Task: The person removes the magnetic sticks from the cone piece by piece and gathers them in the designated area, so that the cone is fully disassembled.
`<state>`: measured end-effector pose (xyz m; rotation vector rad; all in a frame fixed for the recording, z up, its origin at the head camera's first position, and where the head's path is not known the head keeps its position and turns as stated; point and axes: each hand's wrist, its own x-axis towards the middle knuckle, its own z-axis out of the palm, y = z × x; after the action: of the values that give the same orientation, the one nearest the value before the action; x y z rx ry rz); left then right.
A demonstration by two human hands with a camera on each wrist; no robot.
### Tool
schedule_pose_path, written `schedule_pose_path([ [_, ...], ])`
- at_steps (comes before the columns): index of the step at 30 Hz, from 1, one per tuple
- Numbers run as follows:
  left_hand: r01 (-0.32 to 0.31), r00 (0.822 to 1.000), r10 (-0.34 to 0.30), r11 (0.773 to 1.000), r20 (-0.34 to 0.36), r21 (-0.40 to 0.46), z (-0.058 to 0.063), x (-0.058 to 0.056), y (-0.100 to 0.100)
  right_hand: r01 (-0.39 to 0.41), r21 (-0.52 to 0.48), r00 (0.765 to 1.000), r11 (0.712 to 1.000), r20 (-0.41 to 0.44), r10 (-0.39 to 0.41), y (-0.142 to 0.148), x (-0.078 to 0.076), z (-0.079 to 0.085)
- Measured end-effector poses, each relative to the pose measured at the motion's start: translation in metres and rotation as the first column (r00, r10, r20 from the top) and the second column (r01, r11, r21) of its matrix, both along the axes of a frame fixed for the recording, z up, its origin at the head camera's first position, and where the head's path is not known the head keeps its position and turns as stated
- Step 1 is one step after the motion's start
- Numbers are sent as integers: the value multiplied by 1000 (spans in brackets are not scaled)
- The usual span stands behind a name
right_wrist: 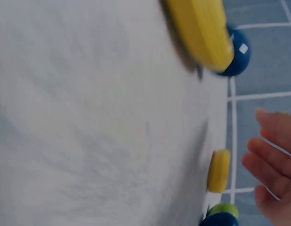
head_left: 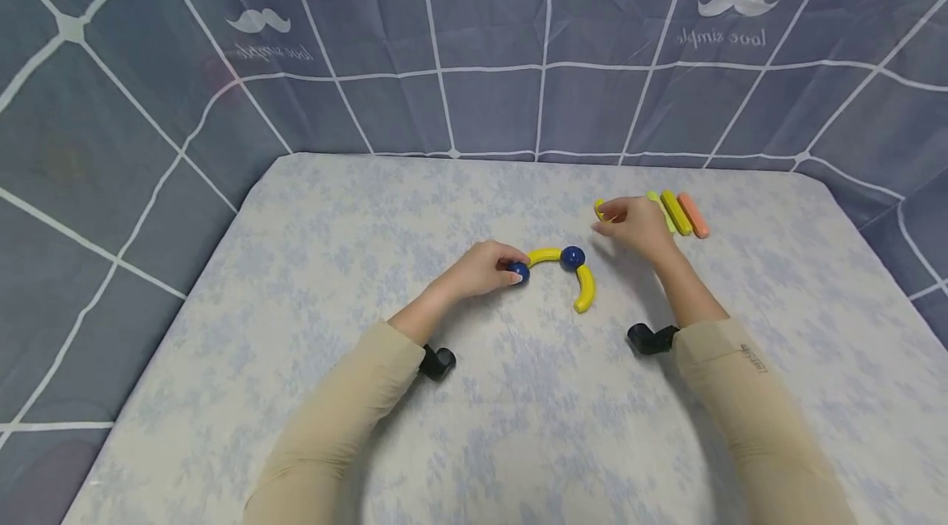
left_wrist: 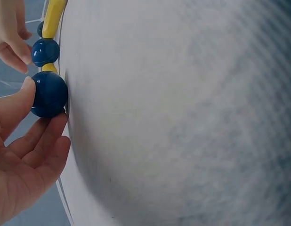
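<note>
My left hand [head_left: 485, 268] pinches a blue ball [left_wrist: 50, 94] between thumb and fingers at the left end of a joined piece. From that ball a curved yellow rod [head_left: 545, 255] runs to a second blue ball [head_left: 573, 257]. Another curved yellow rod [head_left: 586, 290] bends from there toward me. Farther back, my right hand [head_left: 638, 222] hovers with its fingers apart. Beside its fingertips is a loose curved yellow rod [right_wrist: 219, 171], partly hidden by the hand in the head view. Nothing shows between the right fingers in the right wrist view.
Right of my right hand lie a light green stick [head_left: 664, 216], a yellow stick [head_left: 676, 212] and an orange stick [head_left: 694, 215] side by side. Low in the right wrist view is another blue ball [right_wrist: 220, 220]. A tile-patterned curtain [head_left: 489, 39] hangs behind the table [head_left: 518, 426].
</note>
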<state>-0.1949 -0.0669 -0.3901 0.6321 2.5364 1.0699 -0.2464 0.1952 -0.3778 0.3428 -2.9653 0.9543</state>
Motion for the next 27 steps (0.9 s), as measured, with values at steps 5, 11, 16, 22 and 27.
schedule_pose_path([
  [5,-10,1000,10,1000,-10,-18,3,-4,-2,-77,-95,978,993,189,94,-3,8,2],
  [11,5,1000,-5,1000,-7,3,3,0,-1,-88,-28,940,996,330,92,-4,15,3],
  [16,-1,1000,1,1000,5,9,4,3,-1,-109,18,922,994,375,94,-4,23,6],
  [22,-12,997,10,1000,80,26,5,8,-1,-104,-18,917,994,386,102,-11,29,-2],
  [27,18,994,-19,1000,106,8,8,6,0,-138,-8,921,990,368,131,-14,28,-3],
])
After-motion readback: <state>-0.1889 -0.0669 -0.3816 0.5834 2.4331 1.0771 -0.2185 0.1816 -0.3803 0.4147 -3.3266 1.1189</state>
